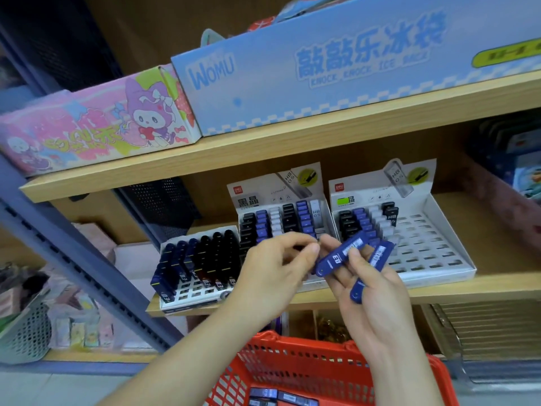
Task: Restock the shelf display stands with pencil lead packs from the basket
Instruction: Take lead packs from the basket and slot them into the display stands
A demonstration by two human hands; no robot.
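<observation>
In the head view, our right hand (pixel 369 291) is palm up in front of the shelf edge (pixel 456 284), its fingers curled round two packs. The upper blue pack (pixel 339 255) lies slanted across its fingertips, and the second blue pack (pixel 371 272) lies just beside it, nearer the palm, with a finger pressed between the two.

Our left hand (pixel 270 269) is just beside the right one with its fingers curled. Its thumb and forefinger tips meet at the low end of the upper blue pack, but we cannot tell whether they actually pinch it.

Directly behind the left hand stands the middle display stand (pixel 281 218). Its rows of black, blue and white packs are nearly full, and the knuckles cover its front rows. Beyond the right hand's fingertips is the right display stand (pixel 424 244), with most of its slots bare. The held packs block our sight of its near left corner. Out past the left wrist sits the low display stand (pixel 199 271), filled with dark packs.

Below both wrists is the red basket (pixel 292 361), with more blue packs (pixel 278 396) in its bottom. Above the hands, on the upper board, rest a pale blue ice-pack box (pixel 322 71) and a pink cartoon box (pixel 87 127). Far down past the left forearm sits a grey mesh bin (pixel 26 332).
</observation>
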